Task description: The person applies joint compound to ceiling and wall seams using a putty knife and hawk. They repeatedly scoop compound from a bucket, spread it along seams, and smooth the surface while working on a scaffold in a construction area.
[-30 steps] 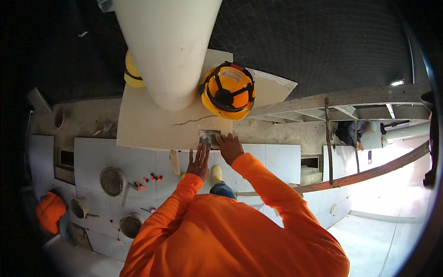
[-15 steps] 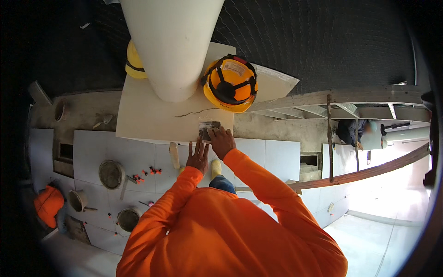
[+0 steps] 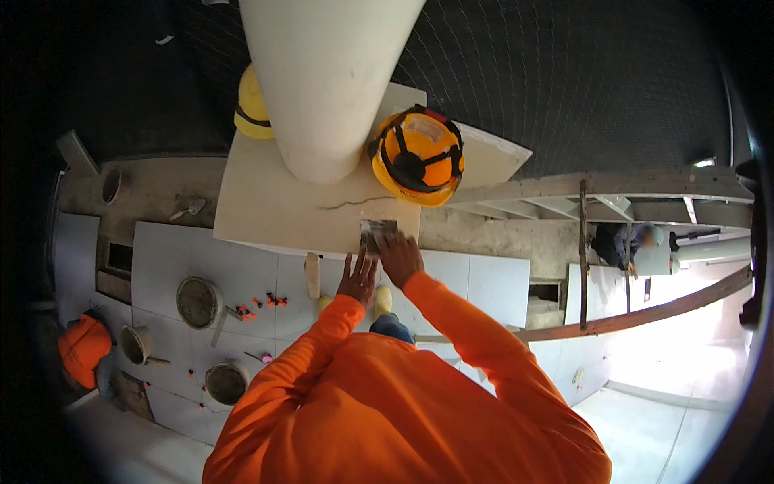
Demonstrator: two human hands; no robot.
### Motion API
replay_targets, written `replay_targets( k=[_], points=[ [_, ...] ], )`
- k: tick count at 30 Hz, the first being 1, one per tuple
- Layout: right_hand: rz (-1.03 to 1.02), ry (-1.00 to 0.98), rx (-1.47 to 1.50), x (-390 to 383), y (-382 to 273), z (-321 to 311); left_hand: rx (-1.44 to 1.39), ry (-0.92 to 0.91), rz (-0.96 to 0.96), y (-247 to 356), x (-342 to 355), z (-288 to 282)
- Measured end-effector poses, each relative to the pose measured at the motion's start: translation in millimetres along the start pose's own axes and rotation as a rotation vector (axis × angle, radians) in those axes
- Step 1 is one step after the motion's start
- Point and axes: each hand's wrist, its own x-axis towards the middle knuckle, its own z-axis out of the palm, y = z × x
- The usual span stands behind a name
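Note:
A cream board (image 3: pixel 266 218) with a thin crack lies at the foot of a white column (image 3: pixel 322 97). On it, a yellow hard hat (image 3: pixel 418 165) lies upside down right of the column; another (image 3: pixel 251 113) is at the left. Near the board's front edge is a small dark square piece (image 3: pixel 372 230). My right hand (image 3: pixel 401 258) has its fingers bent over this piece, slightly blurred. Just below, my left hand (image 3: pixel 356 281) lies with fingers apart, fingertips at the piece's lower edge. A pale block (image 3: pixel 312 274) is below the board.
Grey tiles (image 3: pixel 169 258), mortar buckets (image 3: pixel 198 302), a trowel (image 3: pixel 189 210) and red clips (image 3: pixel 266 302) lie below, left. An orange-clad person (image 3: pixel 85 351) is lower left; another person (image 3: pixel 625 246) is right, behind timber framing (image 3: pixel 528 181). A long curved plank (image 3: pixel 629 310) crosses the right side.
Since one second ago my right fingers have moved from the piece's right edge onto it. The view has shifted slightly. The hard hats and board stay in place.

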Motion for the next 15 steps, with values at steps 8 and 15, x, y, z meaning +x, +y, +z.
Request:
replay_targets(
  k=[8,15],
  points=[
    [-0.053,0.144,-0.078,2,-5,16,0.055,0.075,0.010,2,0,5],
    [-0.068,-0.077,-0.043,7,-15,17,-0.046,-0.292,0.001,2,2,2]
  ],
)
